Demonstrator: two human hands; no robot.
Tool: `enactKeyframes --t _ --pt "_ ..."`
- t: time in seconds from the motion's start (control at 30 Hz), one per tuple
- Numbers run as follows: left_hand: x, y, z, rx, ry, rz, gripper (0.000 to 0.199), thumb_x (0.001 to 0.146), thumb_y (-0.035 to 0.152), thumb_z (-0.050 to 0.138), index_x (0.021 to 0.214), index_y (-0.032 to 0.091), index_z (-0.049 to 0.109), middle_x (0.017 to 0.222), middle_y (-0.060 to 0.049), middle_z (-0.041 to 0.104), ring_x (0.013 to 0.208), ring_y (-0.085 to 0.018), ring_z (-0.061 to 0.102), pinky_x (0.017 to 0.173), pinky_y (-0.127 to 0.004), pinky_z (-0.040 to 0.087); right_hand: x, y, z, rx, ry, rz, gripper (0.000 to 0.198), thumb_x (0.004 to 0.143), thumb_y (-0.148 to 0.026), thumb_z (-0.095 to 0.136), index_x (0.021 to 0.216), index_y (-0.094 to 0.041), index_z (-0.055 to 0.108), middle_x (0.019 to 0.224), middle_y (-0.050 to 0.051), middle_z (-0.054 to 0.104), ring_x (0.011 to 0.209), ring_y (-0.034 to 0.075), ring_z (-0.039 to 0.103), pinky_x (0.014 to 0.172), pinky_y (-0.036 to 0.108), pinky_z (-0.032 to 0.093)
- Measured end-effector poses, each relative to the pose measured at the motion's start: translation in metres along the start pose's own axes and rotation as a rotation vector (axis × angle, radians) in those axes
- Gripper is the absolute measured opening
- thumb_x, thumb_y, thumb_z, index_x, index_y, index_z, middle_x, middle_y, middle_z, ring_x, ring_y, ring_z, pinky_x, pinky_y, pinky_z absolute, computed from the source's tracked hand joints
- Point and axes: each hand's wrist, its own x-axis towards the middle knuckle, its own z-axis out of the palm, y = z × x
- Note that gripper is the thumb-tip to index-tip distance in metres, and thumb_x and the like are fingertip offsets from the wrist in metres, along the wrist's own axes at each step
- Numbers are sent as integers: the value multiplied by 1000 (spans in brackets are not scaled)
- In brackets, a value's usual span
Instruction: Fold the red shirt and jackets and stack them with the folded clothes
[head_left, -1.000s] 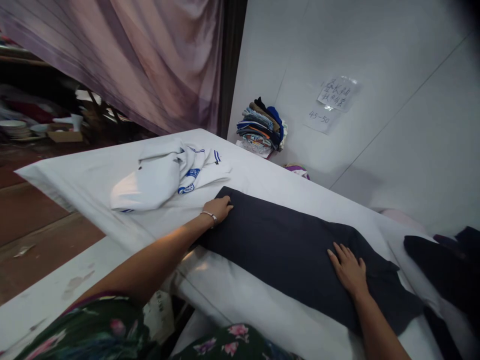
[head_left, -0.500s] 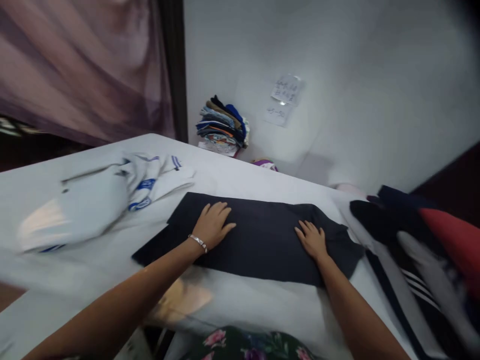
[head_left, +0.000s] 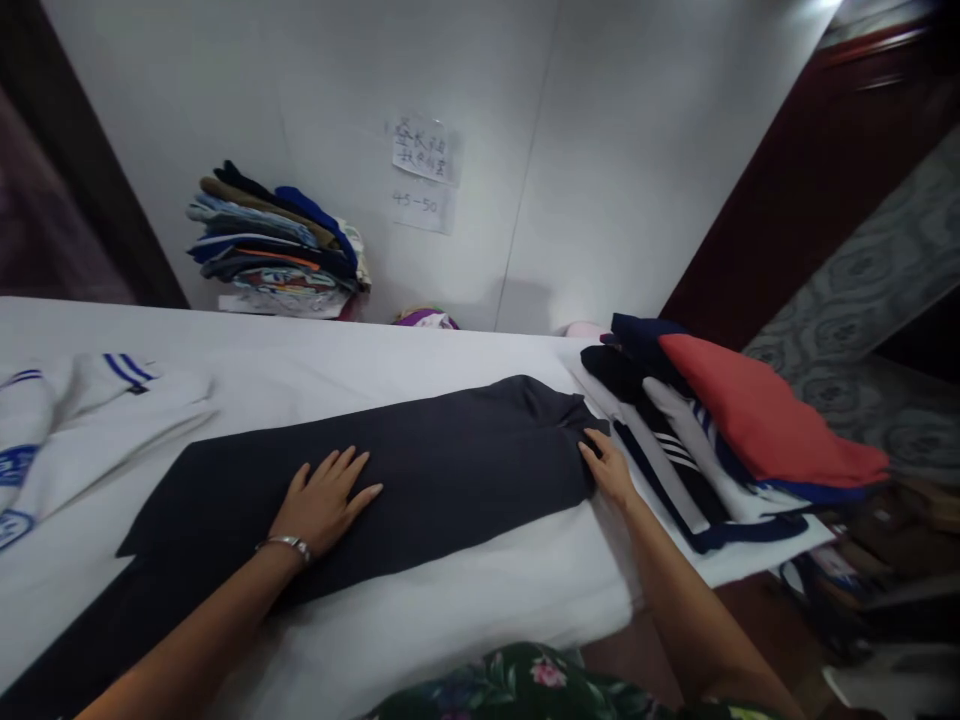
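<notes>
A long, dark grey garment lies folded across the white table; its exact kind is not clear. On its left part my left hand rests flat with fingers spread, a silver bracelet at the wrist. The garment's right end is bunched and creased. There my right hand has its fingers bent around the edge, gripping the cloth; the fingertips are partly hidden in the fold. A darker strip of cloth runs out at lower left under my left forearm.
To the right lies a pile of folded clothes with a red garment on top. A white garment with blue stripes lies at left. Against the wall stands a clothes stack. Paper notes hang on the wall above the white table.
The view has swung to the right. My right hand has moved from lying on the garment to its right end, and holds the edge there. My left hand still lies flat on the cloth.
</notes>
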Motion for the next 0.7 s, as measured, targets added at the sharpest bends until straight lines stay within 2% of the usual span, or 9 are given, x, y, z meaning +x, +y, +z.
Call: enactKeyframes --t 0.13,0.23,0.3,0.37,0.47,0.53,0.7 --pt "3 -1 3 35 23 20 63 85 48 33 137 16 46 146 -12 40 136 -30 33 107 -52 25 -23 21 -8 22 -55 47 56 85 -57 46 122 -17 59 132 12 55 130 25 42 110 45 31" --pt "5 -2 4 48 3 39 59 84 41 31 135 17 50 146 -12 40 135 -31 33 107 -53 25 -25 24 -9 8 -106 22 53 85 -51 48 127 -20 55 138 10 50 135 24 34 111 46 28" --pt "6 -3 3 37 -4 37 56 84 38 30 132 19 52 145 -11 41 135 -31 33 107 -53 25 -20 21 -9 -51 -127 7 49 84 -47 51 126 -22 55 135 9 52 134 25 35 111 49 24" --pt "6 -4 4 13 -3 23 56 84 38 30 132 20 53 145 -10 42 135 -30 34 107 -53 26 -13 18 -8 -107 -121 -11 39 84 -42 52 117 -23 61 124 8 60 126 27 44 109 51 24" --pt "7 -6 6 -10 2 20 56 85 38 29 132 20 52 145 -10 42 136 -30 33 107 -53 26 0 12 -5 -119 -75 -35 22 83 -36 53 93 -22 67 98 7 67 101 24 57 99 47 35" --pt "8 -8 8 -3 -4 30 55 85 38 29 133 21 53 145 -10 41 136 -31 32 107 -53 26 8 8 -4 -103 -33 -39 18 83 -34 51 83 -22 65 87 6 66 89 22 58 90 41 40" --pt "8 -9 7 28 -29 33 54 86 35 28 133 21 52 146 -10 41 136 -30 33 107 -53 26 17 -3 -2 -37 116 -48 18 86 -32 47 82 -21 60 85 6 62 85 20 55 79 34 43"
